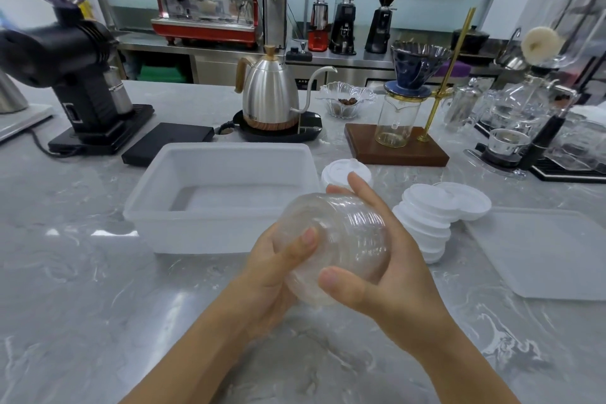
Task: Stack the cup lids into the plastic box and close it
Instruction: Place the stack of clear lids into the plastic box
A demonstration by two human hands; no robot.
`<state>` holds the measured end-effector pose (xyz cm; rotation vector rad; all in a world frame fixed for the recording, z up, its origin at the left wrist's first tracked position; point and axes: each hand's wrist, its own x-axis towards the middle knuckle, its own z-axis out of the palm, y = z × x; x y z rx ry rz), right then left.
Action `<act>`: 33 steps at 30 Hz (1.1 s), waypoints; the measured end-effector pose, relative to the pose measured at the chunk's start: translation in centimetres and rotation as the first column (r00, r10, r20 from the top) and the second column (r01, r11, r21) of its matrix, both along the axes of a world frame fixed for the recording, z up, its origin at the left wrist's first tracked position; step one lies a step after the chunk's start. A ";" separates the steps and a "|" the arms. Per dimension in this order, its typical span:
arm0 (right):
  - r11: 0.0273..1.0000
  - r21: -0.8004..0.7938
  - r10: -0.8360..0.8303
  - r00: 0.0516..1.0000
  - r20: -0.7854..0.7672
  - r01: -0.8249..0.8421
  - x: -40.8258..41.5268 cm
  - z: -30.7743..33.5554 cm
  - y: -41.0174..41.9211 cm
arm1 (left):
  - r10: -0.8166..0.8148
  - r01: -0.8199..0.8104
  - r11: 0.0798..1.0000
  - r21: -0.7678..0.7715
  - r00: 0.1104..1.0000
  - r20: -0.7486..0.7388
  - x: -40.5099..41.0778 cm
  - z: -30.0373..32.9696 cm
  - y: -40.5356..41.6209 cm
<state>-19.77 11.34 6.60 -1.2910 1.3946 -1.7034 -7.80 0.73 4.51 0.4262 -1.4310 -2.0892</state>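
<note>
A stack of clear dome cup lids (341, 239) lies on its side in the air just in front of the open translucent plastic box (183, 226). My left hand (272, 269) grips its near end from the left, thumb on top. My right hand (387, 259) holds it from the right, fingers over the far side and thumb on the front. The box looks empty inside. A leaning stack of white lids (426, 220) rests on the counter to the right, with a small white lid stack (341, 170) behind my fingers. The box's flat lid (551, 256) lies at the right.
Behind the box stand a black scale (170, 141), a gooseneck kettle (272, 92) on its base, a glass bowl (346, 102) and a pour-over stand on a wooden base (396, 147). A black grinder (82, 75) is at back left, glassware at back right.
</note>
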 end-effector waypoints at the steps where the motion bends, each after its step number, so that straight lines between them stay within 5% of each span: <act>1: 1.000 0.022 0.000 1.000 -0.011 0.000 -0.2 0.2 0.1 | 0.027 -0.027 0.999 -0.024 1.000 0.004 0.1 0.0 0.0; 10: 0.983 0.142 -0.101 0.988 -0.119 0.118 -1.2 3.5 -1.7 | 0.099 -0.101 0.987 -0.124 0.995 -0.020 1.8 3.2 -4.6; 23: 0.939 0.338 -0.006 0.983 -0.181 0.068 -4.0 6.8 -12.3 | 0.237 -0.183 0.965 -0.190 0.919 0.316 -0.1 5.7 -13.3; 33: 0.891 0.393 -0.034 0.897 -0.440 0.227 -5.8 5.0 -16.5 | 0.114 -0.128 0.992 -0.008 0.852 0.511 -1.8 4.4 -16.5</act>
